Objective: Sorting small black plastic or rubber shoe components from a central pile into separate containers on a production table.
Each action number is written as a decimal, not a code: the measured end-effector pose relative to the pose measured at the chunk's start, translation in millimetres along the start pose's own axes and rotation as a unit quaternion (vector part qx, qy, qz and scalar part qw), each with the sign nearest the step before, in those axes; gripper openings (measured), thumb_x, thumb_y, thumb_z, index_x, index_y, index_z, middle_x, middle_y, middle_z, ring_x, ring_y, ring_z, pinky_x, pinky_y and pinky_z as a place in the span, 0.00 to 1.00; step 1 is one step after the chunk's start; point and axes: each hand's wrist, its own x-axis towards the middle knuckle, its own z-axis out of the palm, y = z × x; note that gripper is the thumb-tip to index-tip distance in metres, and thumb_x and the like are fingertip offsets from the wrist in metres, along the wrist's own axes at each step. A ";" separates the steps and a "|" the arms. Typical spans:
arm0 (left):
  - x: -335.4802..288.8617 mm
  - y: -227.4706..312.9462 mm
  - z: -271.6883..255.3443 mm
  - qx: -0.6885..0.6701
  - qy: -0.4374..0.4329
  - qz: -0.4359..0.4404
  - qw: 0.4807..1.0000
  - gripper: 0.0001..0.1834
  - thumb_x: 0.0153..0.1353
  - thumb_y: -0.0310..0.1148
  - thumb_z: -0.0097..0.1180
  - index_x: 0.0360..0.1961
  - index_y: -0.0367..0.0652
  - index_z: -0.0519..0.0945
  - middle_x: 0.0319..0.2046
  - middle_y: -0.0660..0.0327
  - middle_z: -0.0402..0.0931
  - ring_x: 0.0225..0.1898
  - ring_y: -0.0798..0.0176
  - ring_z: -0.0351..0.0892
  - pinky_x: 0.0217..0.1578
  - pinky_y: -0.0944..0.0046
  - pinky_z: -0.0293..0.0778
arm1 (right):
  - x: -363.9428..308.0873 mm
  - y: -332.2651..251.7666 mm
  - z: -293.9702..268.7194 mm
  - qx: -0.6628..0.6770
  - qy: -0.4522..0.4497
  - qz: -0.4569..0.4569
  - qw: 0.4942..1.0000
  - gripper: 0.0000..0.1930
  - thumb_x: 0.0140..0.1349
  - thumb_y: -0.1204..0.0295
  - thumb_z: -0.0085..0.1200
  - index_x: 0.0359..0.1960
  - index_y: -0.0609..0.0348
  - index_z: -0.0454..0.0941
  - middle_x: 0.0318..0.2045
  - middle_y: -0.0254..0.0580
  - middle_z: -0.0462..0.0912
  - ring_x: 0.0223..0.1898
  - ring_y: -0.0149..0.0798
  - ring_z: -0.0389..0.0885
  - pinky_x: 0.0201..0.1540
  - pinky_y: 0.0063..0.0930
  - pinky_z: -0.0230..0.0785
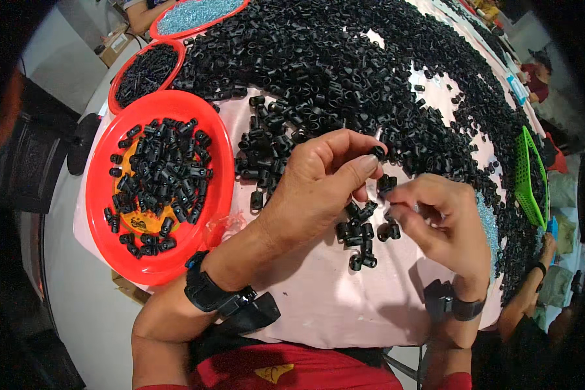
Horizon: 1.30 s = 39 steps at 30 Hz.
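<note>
My left hand (335,169) pinches a small black plastic cord lock piece (376,152) between thumb and forefinger, above the pink tablecloth. Just to its right is my right hand (439,224), its thumb and forefinger drawn together; whatever is between those tips is too small and blurred to make out. Below both hands lies a small loose group of black cord locks (354,237) on the cloth. A red oval tray (97,221) to the left holds a pile of similar black cord locks (166,162).
A huge heap of black parts (318,84) covers the table's far side and right. Behind the tray stand a red bowl of thin black pieces (146,75) and another of silvery bits (195,16). A green basket (530,179) and other people's arms (526,299) are at right.
</note>
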 end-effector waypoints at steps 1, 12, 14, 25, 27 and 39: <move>0.7 -0.1 1.1 -0.003 -0.004 -0.001 1.000 0.11 0.71 0.28 0.56 0.51 0.35 0.80 0.36 0.64 0.82 0.31 0.78 0.76 0.32 0.77 0.74 | -0.5 5.0 4.2 -0.003 0.001 0.003 1.000 0.07 0.56 0.79 0.61 0.37 0.60 0.84 0.28 0.43 0.83 0.26 0.41 0.81 0.30 0.32 0.72; 15.0 -41.4 21.7 -0.024 -0.038 0.083 0.996 0.10 0.68 0.28 0.58 0.48 0.36 0.81 0.34 0.64 0.80 0.32 0.75 0.78 0.32 0.73 0.74 | -7.7 24.1 22.9 -0.247 0.024 -0.097 0.964 0.14 0.48 0.78 0.63 0.39 0.53 0.85 0.34 0.45 0.83 0.36 0.52 0.84 0.39 0.46 0.77; 25.5 -26.2 36.1 0.147 -0.031 0.166 0.975 0.08 0.63 0.28 0.58 0.41 0.35 0.82 0.26 0.64 0.80 0.25 0.73 0.78 0.25 0.67 0.74 | -10.6 34.4 19.4 -0.274 0.035 -0.084 0.957 0.11 0.46 0.77 0.67 0.33 0.57 0.83 0.37 0.47 0.84 0.40 0.52 0.84 0.39 0.43 0.76; 54.7 -35.8 84.4 0.233 0.030 0.250 0.939 0.09 0.57 0.28 0.57 0.37 0.34 0.82 0.30 0.60 0.82 0.27 0.63 0.80 0.29 0.58 0.76 | -42.3 145.1 -105.1 -0.100 0.022 0.036 0.994 0.20 0.68 0.74 0.54 0.61 0.63 0.72 0.50 0.44 0.79 0.52 0.41 0.75 0.57 0.33 0.68; 64.4 -32.9 96.0 0.232 0.025 0.242 0.942 0.10 0.57 0.28 0.58 0.38 0.34 0.83 0.31 0.59 0.83 0.28 0.62 0.81 0.30 0.58 0.77 | -42.1 97.6 -77.6 -0.050 0.004 0.008 0.999 0.22 0.65 0.74 0.57 0.60 0.64 0.72 0.49 0.43 0.79 0.49 0.39 0.75 0.53 0.31 0.69; 44.3 -2.3 28.2 0.186 -0.094 0.093 0.974 0.20 0.68 0.42 0.60 0.54 0.40 0.81 0.41 0.68 0.82 0.35 0.76 0.77 0.32 0.77 0.70 | -3.7 47.4 -21.5 0.079 0.033 0.052 0.995 0.09 0.56 0.73 0.67 0.30 0.64 0.79 0.24 0.24 0.76 0.26 0.17 0.70 0.26 0.16 0.62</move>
